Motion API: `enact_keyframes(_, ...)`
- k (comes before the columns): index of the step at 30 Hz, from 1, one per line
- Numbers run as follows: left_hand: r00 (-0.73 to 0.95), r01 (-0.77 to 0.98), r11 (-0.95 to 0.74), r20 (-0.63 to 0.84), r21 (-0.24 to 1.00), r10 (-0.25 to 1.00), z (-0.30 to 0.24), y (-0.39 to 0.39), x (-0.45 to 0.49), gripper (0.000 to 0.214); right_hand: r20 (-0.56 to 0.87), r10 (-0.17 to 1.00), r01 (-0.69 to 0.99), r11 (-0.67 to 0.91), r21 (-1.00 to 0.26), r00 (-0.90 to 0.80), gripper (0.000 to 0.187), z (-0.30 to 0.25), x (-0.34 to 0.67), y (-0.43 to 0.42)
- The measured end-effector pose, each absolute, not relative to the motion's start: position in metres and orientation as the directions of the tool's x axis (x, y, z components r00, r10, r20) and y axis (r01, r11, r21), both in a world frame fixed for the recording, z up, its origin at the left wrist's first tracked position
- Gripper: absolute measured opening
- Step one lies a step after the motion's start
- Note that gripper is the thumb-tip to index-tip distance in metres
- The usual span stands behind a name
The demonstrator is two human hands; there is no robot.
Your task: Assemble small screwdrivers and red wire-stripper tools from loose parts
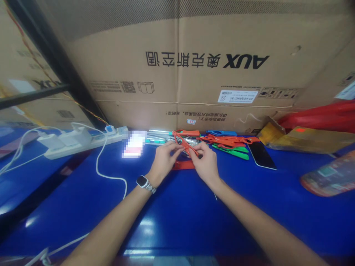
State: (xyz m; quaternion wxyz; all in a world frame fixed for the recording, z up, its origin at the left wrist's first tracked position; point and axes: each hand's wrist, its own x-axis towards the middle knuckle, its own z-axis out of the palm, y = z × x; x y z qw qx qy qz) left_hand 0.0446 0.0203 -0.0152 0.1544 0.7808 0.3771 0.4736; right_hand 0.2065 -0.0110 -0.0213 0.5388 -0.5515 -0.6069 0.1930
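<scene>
My left hand [165, 159], with a watch on its wrist, pinches an orange plastic handle shell [181, 139] that has an open loop in it. On the same shell, from the other side, my right hand [207, 162] closes thumb and fingers; its fingertips partly hide the lower end. Below the hands another orange plastic piece [183, 165] lies on the blue table [183, 214]. Thin metal rods with teal parts [158, 140] lie behind my left hand. Beyond my right hand are piled orange shells [224, 140], green shells [234, 152] and a blue shell [222, 132].
A dark phone [262, 155] lies to the right, near an opened cardboard box [294, 138] and a clear bottle-like container [330, 175]. At left are a power strip [83, 144] with white cables and a bright blurred-out screen [134, 145]. A large carton [177, 81] walls the back.
</scene>
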Motion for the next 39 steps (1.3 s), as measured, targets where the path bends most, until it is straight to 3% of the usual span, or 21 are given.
enact_keyframes(7,0.325,0.440,-0.675,0.596,0.592,0.734,-0.009,0.021,0.042,0.010,0.452,0.877,0.492,0.326,-0.807,0.162,0.013,-0.019,0.205,-0.012)
enact_keyframes(14,0.230,0.465,-0.608,0.575,0.644,0.785,-0.014,0.033,0.029,0.010,0.404,0.896,0.435,0.296,-0.851,0.182,0.015,-0.026,0.210,-0.008)
enact_keyframes(18,0.309,0.416,-0.632,0.552,0.654,0.774,-0.017,0.032,0.031,0.010,0.395,0.902,0.441,0.289,-0.850,0.171,0.015,-0.026,0.210,-0.009)
enact_keyframes(25,0.340,0.431,-0.654,0.559,0.622,0.756,-0.014,0.026,0.037,0.008,0.436,0.889,0.551,0.296,-0.780,0.140,0.013,-0.018,0.208,-0.013)
enact_keyframes(39,0.481,0.508,-0.738,0.564,0.445,0.671,-0.012,0.018,0.040,0.014,0.445,0.884,0.548,0.302,-0.780,0.145,0.012,-0.018,0.205,-0.015)
